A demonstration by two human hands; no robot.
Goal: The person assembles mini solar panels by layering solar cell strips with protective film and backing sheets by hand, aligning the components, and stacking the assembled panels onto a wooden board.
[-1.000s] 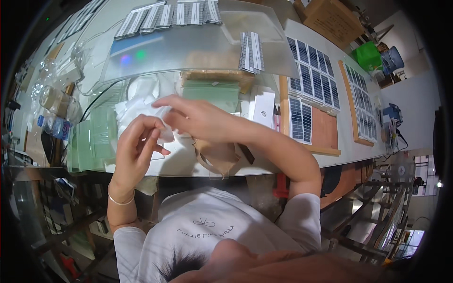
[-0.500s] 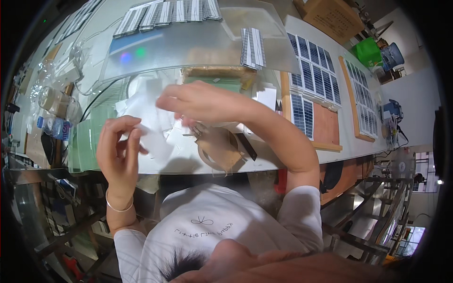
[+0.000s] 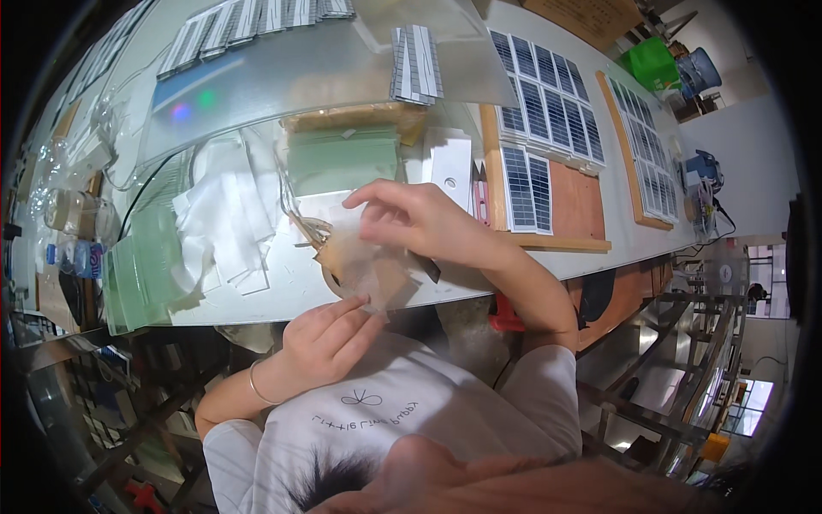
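Note:
My left hand [image 3: 330, 343] is at the table's front edge, fingertips pinched on the edge of a thin see-through film [image 3: 374, 287]. Under and behind the film lies a tan ring [image 3: 332, 279] that looks like a tape roll, partly hidden. Above it is my right hand [image 3: 419, 224], slightly blurred, index finger bent and apart from the curled ones; nothing shows clearly in it. Thin metallic strips [image 3: 308, 227] lie beside the right fingertips, over a white plate [image 3: 324, 207]. A dark flat bar [image 3: 425, 268] is partly hidden by my right wrist.
White sheets [image 3: 227, 206] lie to the left, beside stacked green glass plates [image 3: 141, 283]. More green plates [image 3: 342, 161] sit behind the hands. A frosted panel [image 3: 291, 77] spans the back, carrying striped strips [image 3: 417, 64]. Solar panels [image 3: 548, 94] in wooden frames stand right.
My left hand has moved right and nearer, from beside the white sheets to the film. My right hand has moved right, away from those sheets. The whole view has shifted slightly.

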